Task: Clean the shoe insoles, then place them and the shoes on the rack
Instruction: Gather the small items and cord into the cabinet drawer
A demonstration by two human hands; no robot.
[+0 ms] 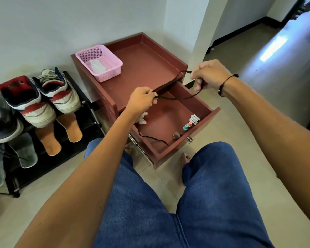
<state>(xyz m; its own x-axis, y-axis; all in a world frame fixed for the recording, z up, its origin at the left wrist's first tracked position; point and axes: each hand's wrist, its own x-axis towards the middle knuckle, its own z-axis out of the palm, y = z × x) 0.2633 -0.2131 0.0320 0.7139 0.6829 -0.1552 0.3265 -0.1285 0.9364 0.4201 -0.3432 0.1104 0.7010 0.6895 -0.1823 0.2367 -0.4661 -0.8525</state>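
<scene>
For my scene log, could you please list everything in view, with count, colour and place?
cabinet: one, reddish-brown, against the wall
drawer: one, reddish-brown, pulled open
basket: one, pink, on the cabinet top
shoelace: one, black, held between both hands
second lace: one, black, in the drawer
sneakers: two, white, red and navy, on the rack
insoles: two, orange, below the sneakers
rack: one, black, left
left hand: pinching the shoelace
right hand: gripping the shoelace
</scene>
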